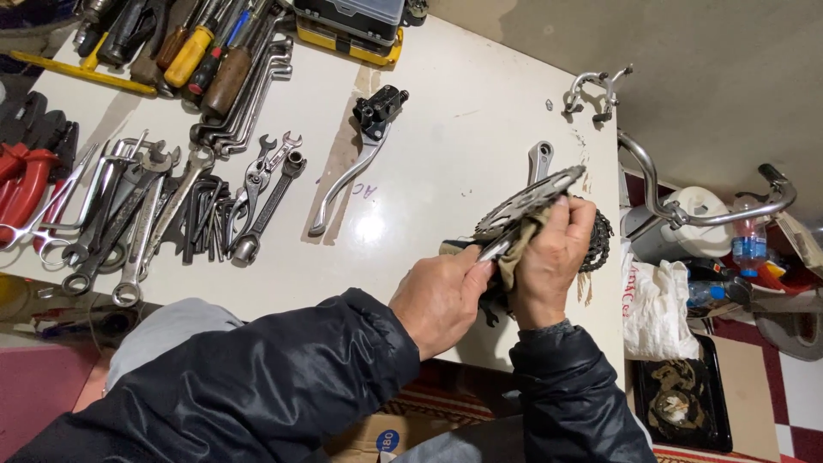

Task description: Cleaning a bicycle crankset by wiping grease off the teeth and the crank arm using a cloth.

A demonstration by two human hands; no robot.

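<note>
Over the white table's (pixel 429 146) near right edge, my left hand (pixel 439 298) grips the lower part of a bicycle crankset (pixel 523 201), a toothed silver chainring with its crank arm pointing up and away. My right hand (pixel 553 261) presses a tan rag (pixel 514 249) against the chainring's teeth. A black sprocket cluster (pixel 600 240) lies on the table just behind my right hand. Both arms wear black jacket sleeves.
A silver brake lever (pixel 356 163) lies mid-table. Several spanners and wrenches (pixel 154 214) are spread at the left, with screwdrivers (pixel 197 51) and red-handled pliers (pixel 26 180) behind them. A brake caliper (pixel 596 90) sits at the far right edge. Handlebars (pixel 703 214), a white bag (pixel 656 300) and bottles stand beyond the table.
</note>
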